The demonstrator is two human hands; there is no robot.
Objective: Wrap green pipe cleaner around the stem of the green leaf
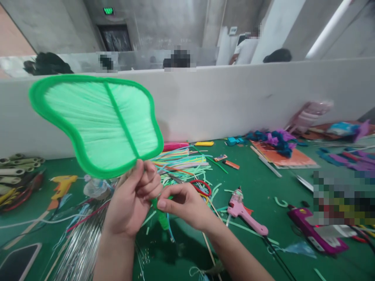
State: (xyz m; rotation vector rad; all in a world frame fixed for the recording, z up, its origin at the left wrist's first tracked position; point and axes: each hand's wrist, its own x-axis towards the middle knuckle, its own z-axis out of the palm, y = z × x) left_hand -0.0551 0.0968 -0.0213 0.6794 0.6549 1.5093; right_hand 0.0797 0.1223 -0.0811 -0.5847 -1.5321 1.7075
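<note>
A green hand fan (96,117) is raised at the left, with sheer light green fabric stretched inside a fuzzy darker green rim and a rib across it. My left hand (131,199) is closed around its stem, just below the rim. My right hand (184,203) pinches the green handle (162,220) between thumb and forefinger, close beside the left hand. The handle's lower end sticks out below both hands. Fingers hide its upper part, and I cannot tell if a loose strip is also in the pinch.
On the green table (249,195) lie colourful fuzzy stems (187,158), scissors with red handles (205,187), a pink glue gun (246,216), a yellow glue gun (63,187), thin wires (84,242), a purple device (316,230) and a phone (20,261). A white partition (219,101) stands behind.
</note>
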